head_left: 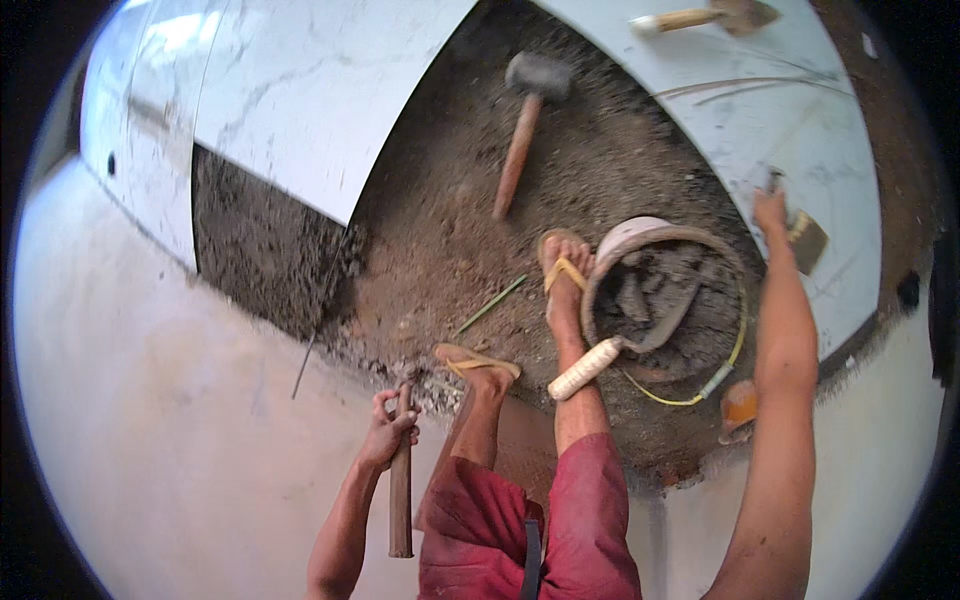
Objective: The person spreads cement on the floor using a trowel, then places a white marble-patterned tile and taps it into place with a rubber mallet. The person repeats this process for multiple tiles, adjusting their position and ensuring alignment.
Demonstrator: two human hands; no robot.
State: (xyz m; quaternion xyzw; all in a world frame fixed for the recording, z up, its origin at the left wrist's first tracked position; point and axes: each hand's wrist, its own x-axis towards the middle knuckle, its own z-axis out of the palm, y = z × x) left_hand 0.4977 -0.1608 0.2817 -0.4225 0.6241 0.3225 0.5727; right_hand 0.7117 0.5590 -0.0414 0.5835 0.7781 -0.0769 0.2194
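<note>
Risk: the trowel (587, 368) leans out of the bucket (628, 233) with its handle over the right shin (576, 408), so 1 leg bump could probably flip dark mix (715, 312) out. Wooden bar-like tool (401, 490) is near left, long axis near-far, 1 end pointing near; left hand (386, 436) clenched round its far part. Right hand (770, 212) at right-side white tile (840, 190), fingers curled, can't tell on what.

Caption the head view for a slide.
Left hand grips a wooden handle; right hand over white tile, bucket between them.
</note>
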